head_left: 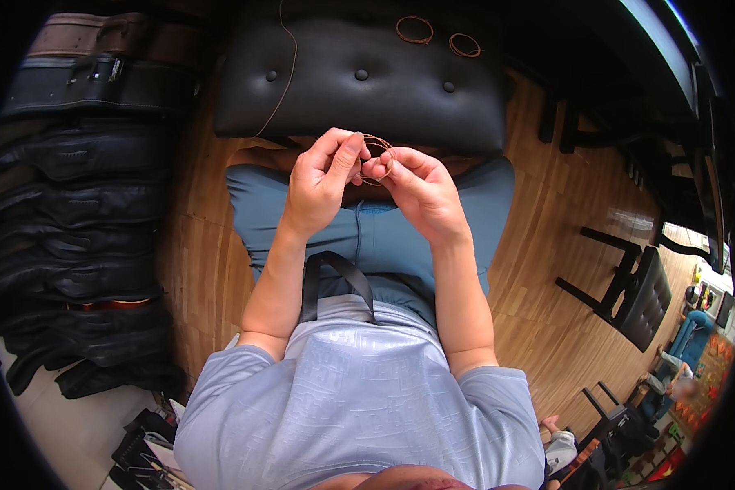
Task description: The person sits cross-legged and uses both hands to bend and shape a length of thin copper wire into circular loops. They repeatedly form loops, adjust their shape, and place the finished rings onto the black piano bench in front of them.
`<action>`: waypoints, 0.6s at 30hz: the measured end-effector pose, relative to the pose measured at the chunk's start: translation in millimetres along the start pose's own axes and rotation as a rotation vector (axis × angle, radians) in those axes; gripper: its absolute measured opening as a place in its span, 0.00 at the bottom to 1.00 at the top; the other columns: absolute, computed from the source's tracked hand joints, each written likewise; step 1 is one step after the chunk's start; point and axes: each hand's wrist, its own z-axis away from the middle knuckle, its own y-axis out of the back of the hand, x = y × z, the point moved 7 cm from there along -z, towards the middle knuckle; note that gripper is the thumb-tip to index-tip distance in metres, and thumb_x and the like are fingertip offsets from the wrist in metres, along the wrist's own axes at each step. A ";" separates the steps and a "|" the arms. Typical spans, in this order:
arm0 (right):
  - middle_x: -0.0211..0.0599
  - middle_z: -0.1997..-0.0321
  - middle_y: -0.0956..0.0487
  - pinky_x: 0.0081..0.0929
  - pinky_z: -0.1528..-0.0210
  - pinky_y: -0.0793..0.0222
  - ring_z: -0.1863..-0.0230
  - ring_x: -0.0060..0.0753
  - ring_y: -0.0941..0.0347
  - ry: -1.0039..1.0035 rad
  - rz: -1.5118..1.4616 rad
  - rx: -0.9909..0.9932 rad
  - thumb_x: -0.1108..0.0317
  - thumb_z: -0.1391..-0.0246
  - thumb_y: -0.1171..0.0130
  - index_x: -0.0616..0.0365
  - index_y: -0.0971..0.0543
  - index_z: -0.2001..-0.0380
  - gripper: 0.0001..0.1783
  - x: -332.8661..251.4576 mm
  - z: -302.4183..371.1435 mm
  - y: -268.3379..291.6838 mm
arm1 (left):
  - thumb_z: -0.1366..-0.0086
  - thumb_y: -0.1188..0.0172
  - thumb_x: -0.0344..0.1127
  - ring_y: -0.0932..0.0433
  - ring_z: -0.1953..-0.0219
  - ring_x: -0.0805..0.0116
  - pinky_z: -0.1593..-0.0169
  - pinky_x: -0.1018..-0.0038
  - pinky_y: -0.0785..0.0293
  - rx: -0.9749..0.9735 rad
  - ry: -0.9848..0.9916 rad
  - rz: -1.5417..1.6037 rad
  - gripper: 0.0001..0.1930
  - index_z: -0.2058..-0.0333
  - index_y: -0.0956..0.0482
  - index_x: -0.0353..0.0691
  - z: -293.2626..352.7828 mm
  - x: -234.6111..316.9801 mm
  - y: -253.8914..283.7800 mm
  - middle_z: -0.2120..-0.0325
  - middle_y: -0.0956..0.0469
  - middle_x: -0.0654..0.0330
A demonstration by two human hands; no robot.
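Note:
A thin copper-coloured wire coil (382, 140), which looks like a wound instrument string, is held between my two hands above my lap. My left hand (318, 178) pinches its left side between thumb and fingers. On the coil's right side, the fingertips of my right hand (423, 193) are closed at its lower edge. Fingers hide parts of the loop. Just beyond my knees stands a black buttoned bench (347, 106). Two more copper-coloured coils, one (416, 42) beside the other (465, 55), lie on its far right. A loose thin string (294, 61) trails across its left side.
Several black instrument cases (82, 151) stand in a row on the left. To the right, a black padded stool (641, 298) rests on the wooden floor (539, 237). Dark furniture (629, 135) rises at the far right. Another person (559, 449) is partly visible at lower right.

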 end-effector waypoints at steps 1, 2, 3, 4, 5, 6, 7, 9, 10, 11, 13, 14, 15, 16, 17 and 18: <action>0.39 0.58 0.16 0.34 0.42 0.28 0.52 0.33 0.21 0.000 -0.030 -0.028 0.70 0.37 0.39 0.64 0.20 0.52 0.13 2.1 -0.8 1.8 | 0.24 0.48 0.38 0.38 0.79 0.84 0.71 0.81 0.33 -0.013 0.017 0.038 0.12 0.62 0.23 0.34 0.4 -1.1 -0.6 0.82 0.34 0.71; 0.38 0.58 0.16 0.36 0.42 0.28 0.51 0.33 0.21 0.000 -0.060 -0.055 0.69 0.36 0.40 0.64 0.20 0.52 0.12 4.4 -1.7 4.5 | 0.24 0.47 0.38 0.35 0.77 0.84 0.70 0.81 0.31 -0.017 0.018 0.041 0.11 0.60 0.22 0.35 0.4 -0.9 -0.8 0.80 0.30 0.70; 0.38 0.59 0.16 0.37 0.42 0.29 0.51 0.34 0.21 0.000 -0.090 -0.081 0.69 0.36 0.40 0.63 0.20 0.52 0.12 5.6 -2.3 4.7 | 0.25 0.46 0.38 0.32 0.76 0.83 0.69 0.81 0.29 -0.022 0.020 0.044 0.11 0.58 0.20 0.36 0.4 -1.3 -1.5 0.78 0.27 0.69; 0.37 0.59 0.16 0.37 0.42 0.29 0.51 0.34 0.21 0.009 -0.104 -0.092 0.69 0.35 0.41 0.63 0.20 0.53 0.12 6.0 -2.4 5.3 | 0.25 0.44 0.38 0.29 0.74 0.83 0.68 0.81 0.27 -0.027 0.021 0.048 0.11 0.56 0.19 0.37 0.2 -1.7 -2.4 0.76 0.24 0.68; 0.37 0.60 0.16 0.37 0.42 0.29 0.51 0.34 0.21 0.019 -0.118 -0.103 0.68 0.35 0.41 0.63 0.20 0.53 0.11 6.0 -2.6 5.2 | 0.26 0.44 0.37 0.29 0.74 0.83 0.68 0.81 0.27 -0.016 0.023 0.032 0.10 0.54 0.19 0.38 0.0 -0.6 -2.9 0.76 0.23 0.68; 0.36 0.60 0.16 0.38 0.42 0.30 0.51 0.34 0.21 0.027 -0.133 -0.115 0.68 0.35 0.41 0.62 0.20 0.54 0.11 5.9 -2.8 4.6 | 0.26 0.43 0.36 0.28 0.74 0.83 0.69 0.81 0.27 -0.003 0.026 0.015 0.11 0.52 0.19 0.38 0.0 1.8 -3.8 0.75 0.22 0.67; 0.36 0.60 0.16 0.38 0.42 0.30 0.51 0.34 0.21 0.029 -0.136 -0.100 0.68 0.35 0.42 0.62 0.20 0.53 0.11 5.7 -2.8 5.8 | 0.27 0.43 0.34 0.28 0.74 0.83 0.69 0.81 0.26 0.009 0.029 -0.001 0.11 0.50 0.19 0.38 0.0 2.9 -4.3 0.74 0.21 0.67; 0.35 0.61 0.16 0.38 0.42 0.29 0.51 0.35 0.22 0.034 -0.141 -0.071 0.68 0.34 0.42 0.62 0.20 0.53 0.11 4.5 -1.8 8.2 | 0.27 0.43 0.33 0.26 0.74 0.82 0.70 0.80 0.26 0.019 -0.025 -0.087 0.12 0.49 0.19 0.40 -1.1 4.5 -5.0 0.72 0.19 0.65; 0.35 0.61 0.16 0.38 0.41 0.30 0.51 0.35 0.22 0.035 -0.141 -0.070 0.68 0.34 0.43 0.63 0.21 0.52 0.12 3.8 -1.7 7.8 | 0.28 0.42 0.32 0.26 0.75 0.82 0.71 0.80 0.26 0.024 -0.051 -0.130 0.12 0.48 0.19 0.40 -1.3 5.7 -5.1 0.71 0.18 0.64; 0.35 0.61 0.16 0.38 0.41 0.30 0.51 0.35 0.22 0.036 -0.141 -0.069 0.68 0.34 0.43 0.63 0.21 0.52 0.12 2.7 -1.7 6.9 | 0.28 0.42 0.31 0.26 0.75 0.81 0.72 0.80 0.26 0.027 -0.079 -0.193 0.12 0.49 0.19 0.40 -1.3 8.8 -5.1 0.70 0.17 0.63; 0.35 0.61 0.17 0.39 0.40 0.30 0.50 0.35 0.22 0.031 -0.159 -0.064 0.68 0.34 0.43 0.64 0.21 0.51 0.13 0.4 -2.1 5.3 | 0.29 0.42 0.31 0.25 0.76 0.80 0.73 0.79 0.26 0.034 -0.134 -0.319 0.11 0.50 0.18 0.40 -1.1 15.8 -5.9 0.69 0.17 0.60; 0.35 0.61 0.16 0.39 0.40 0.30 0.50 0.35 0.22 0.026 -0.177 -0.062 0.68 0.34 0.43 0.64 0.21 0.50 0.13 -1.1 -2.6 4.3 | 0.29 0.42 0.31 0.26 0.76 0.80 0.73 0.79 0.27 0.049 -0.149 -0.329 0.11 0.50 0.18 0.40 -1.3 15.1 -5.2 0.71 0.17 0.60; 0.35 0.61 0.16 0.40 0.39 0.31 0.50 0.35 0.22 0.021 -0.194 -0.058 0.68 0.34 0.43 0.64 0.21 0.50 0.14 -1.6 -2.8 4.0 | 0.29 0.42 0.31 0.26 0.77 0.80 0.73 0.79 0.28 0.063 -0.164 -0.338 0.10 0.51 0.18 0.40 -2.0 13.6 -4.6 0.72 0.18 0.60; 0.36 0.60 0.16 0.38 0.40 0.30 0.50 0.34 0.21 0.032 -0.156 -0.033 0.68 0.34 0.43 0.65 0.21 0.50 0.14 -1.9 -2.5 6.2 | 0.28 0.42 0.31 0.26 0.77 0.80 0.74 0.79 0.28 0.076 -0.178 -0.348 0.10 0.52 0.18 0.40 -2.2 13.4 -3.9 0.73 0.18 0.60; 0.36 0.60 0.16 0.37 0.40 0.29 0.51 0.33 0.21 0.043 -0.117 -0.009 0.68 0.34 0.43 0.65 0.21 0.50 0.14 -2.0 -2.0 8.7 | 0.28 0.42 0.31 0.26 0.77 0.80 0.74 0.79 0.29 0.070 -0.147 -0.328 0.09 0.52 0.18 0.39 -2.0 11.4 -3.4 0.75 0.19 0.60; 0.37 0.59 0.17 0.36 0.41 0.29 0.52 0.33 0.21 0.053 -0.080 0.015 0.68 0.34 0.43 0.66 0.21 0.50 0.14 -2.1 -2.0 10.4 | 0.28 0.42 0.30 0.27 0.78 0.80 0.73 0.79 0.29 0.064 -0.114 -0.309 0.09 0.53 0.18 0.39 -1.6 10.5 -2.9 0.76 0.20 0.61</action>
